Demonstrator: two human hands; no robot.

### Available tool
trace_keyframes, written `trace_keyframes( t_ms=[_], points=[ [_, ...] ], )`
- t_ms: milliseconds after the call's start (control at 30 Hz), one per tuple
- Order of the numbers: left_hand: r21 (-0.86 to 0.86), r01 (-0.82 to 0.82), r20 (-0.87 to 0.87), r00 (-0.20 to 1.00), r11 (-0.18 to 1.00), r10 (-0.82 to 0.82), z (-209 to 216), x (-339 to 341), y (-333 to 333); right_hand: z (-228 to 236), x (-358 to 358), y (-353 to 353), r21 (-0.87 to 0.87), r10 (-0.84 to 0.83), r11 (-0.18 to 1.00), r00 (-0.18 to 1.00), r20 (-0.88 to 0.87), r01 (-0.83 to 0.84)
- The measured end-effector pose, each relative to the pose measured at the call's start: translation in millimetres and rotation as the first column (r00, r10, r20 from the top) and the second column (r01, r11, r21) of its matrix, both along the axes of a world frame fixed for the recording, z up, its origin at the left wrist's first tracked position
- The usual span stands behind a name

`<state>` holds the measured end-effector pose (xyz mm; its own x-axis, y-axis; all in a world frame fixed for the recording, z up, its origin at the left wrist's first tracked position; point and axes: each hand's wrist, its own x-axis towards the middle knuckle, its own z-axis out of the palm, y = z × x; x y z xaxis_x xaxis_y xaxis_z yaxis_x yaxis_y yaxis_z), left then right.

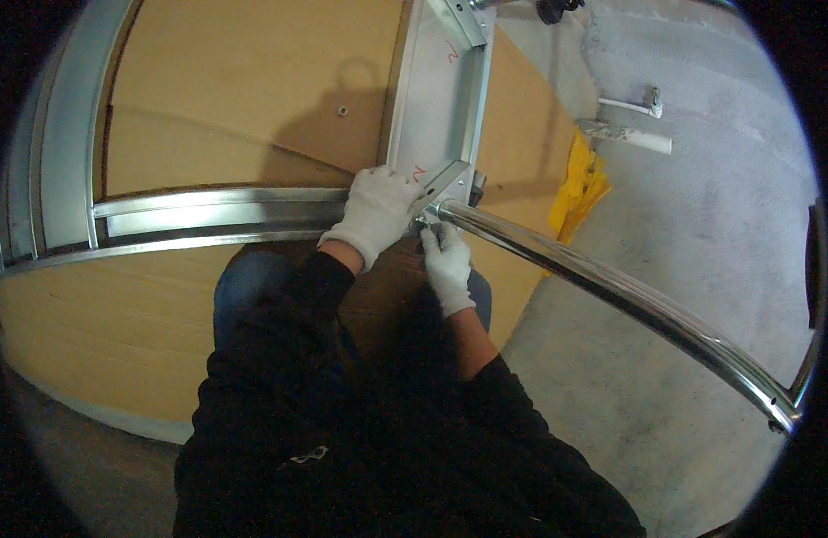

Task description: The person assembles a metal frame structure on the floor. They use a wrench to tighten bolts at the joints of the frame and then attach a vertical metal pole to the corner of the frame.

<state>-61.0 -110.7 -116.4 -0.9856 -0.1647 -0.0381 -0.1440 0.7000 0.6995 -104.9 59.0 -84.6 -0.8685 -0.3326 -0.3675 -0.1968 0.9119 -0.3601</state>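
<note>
My left hand (pixel 376 213), in a white knitted glove, grips the corner where a silvery metal frame rail (pixel 226 212) meets a wide metal channel (pixel 435 99). Its fingertips lie by an angled bracket (pixel 444 183) fixed across the channel's near end. Just below and to the right, my gloved right hand (pixel 447 266) is closed, thumb and fingers together at the joint. Whatever small piece it pinches is hidden by the fingers. From this joint a shiny round tube (pixel 593 276) runs off to the lower right.
Brown cardboard (pixel 244 90) lies under the frame, with a small nut (pixel 342 110) on it. Yellow plastic sheeting (pixel 580 184) sticks out at its right edge. On the concrete floor (pixel 701 215) are a white pipe (pixel 625 136) and a thinner rod (pixel 627 106).
</note>
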Motion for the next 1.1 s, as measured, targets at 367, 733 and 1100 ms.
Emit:
trace_keyframes(
  t_ms=[367,733,1100],
  points=[
    [0.056,-0.022,0.009,1.0,0.998,0.021,-0.7,-2.7,1.6,0.8,-1.0,-12.1,0.091,-0.077,0.993,0.997,0.024,0.075],
    [0.105,-0.071,0.01,0.997,0.992,0.071,-0.1,3.5,-2.4,-8.1,5.5,-3.0,0.005,-0.1,0.995,0.994,0.036,0.1],
    [0.263,-0.122,-0.017,0.991,0.957,0.131,4.0,10.4,-12.4,15.7,0.7,-29.8,0.036,-0.477,0.864,0.791,0.382,0.503]
  ],
)
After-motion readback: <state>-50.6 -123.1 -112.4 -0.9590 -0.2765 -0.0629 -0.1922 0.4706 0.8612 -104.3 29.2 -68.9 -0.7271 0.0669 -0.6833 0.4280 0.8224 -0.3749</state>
